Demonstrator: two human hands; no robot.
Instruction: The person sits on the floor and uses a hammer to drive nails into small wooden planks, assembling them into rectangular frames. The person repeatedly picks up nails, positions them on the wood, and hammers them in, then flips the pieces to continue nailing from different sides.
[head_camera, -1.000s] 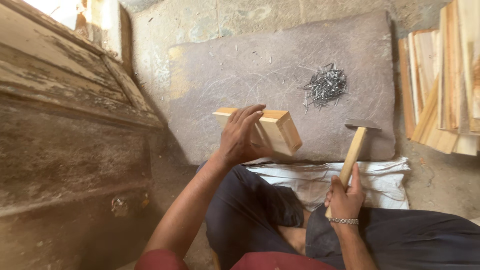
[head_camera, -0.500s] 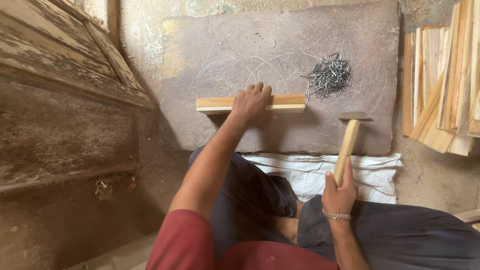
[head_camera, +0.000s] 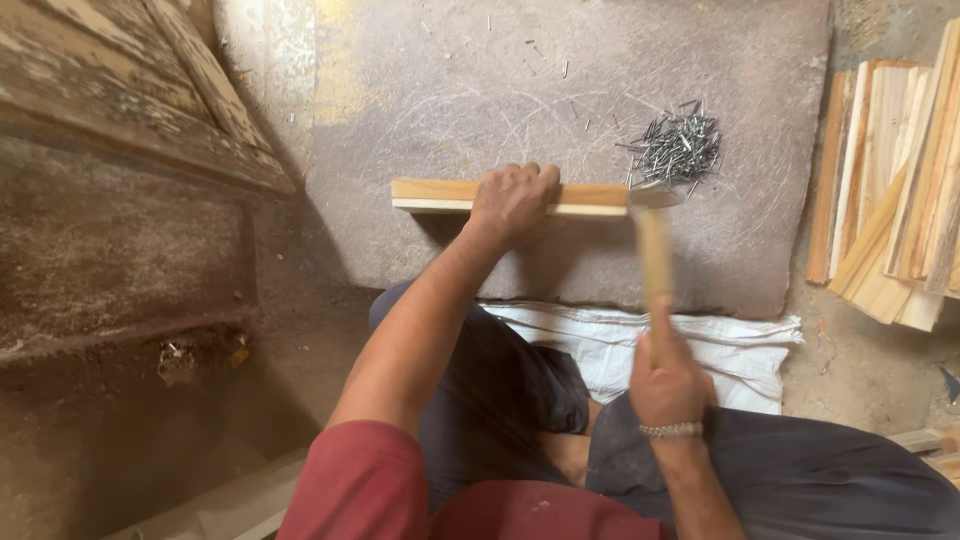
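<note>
Your left hand (head_camera: 513, 200) covers the wooden block's (head_camera: 440, 194) middle, gripping it. Hammer (head_camera: 654, 250) blurred, head indistinct; your right hand (head_camera: 668, 375) wraps its handle. Nail pile (head_camera: 675, 148) just beyond; wood slats (head_camera: 890, 180) cut off right.

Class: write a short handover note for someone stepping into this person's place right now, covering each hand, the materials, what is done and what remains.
Left hand presses down on the wooden piece, which lies flat on the grey slab.
Right hand grips the hammer by its handle; the head is at the piece's right end.
Loose nails are piled just beyond that end; spare wooden slats are stacked to the right.
Done: piece laid in place.
Left: no driven nail is visible; hammering at the right end.
</note>
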